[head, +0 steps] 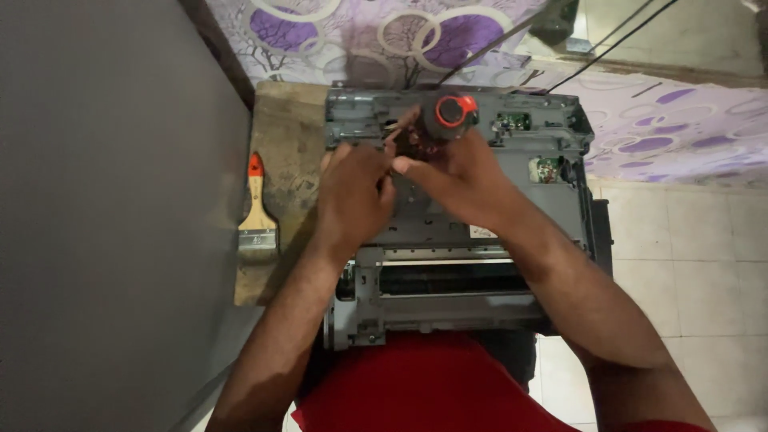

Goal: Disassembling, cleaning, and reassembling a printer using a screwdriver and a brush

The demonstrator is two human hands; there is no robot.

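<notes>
A grey opened printer chassis (552,208) lies on a wooden board in front of me, its covers off and two green circuit boards showing near its far edge. My right hand (456,164) grips a screwdriver with a black and red handle (450,114), held upright over the far middle of the chassis. My left hand (352,192) rests on the chassis just left of it, fingers bent toward the spot under the screwdriver tip. The tip itself is hidden by my hands.
A paintbrush (257,220) with a wooden handle and red end lies on the wooden board (284,136) left of the chassis. A grey wall panel (112,216) fills the left. Purple patterned cloth (656,120) and black cables (616,36) lie beyond; pale floor tiles (688,264) at right.
</notes>
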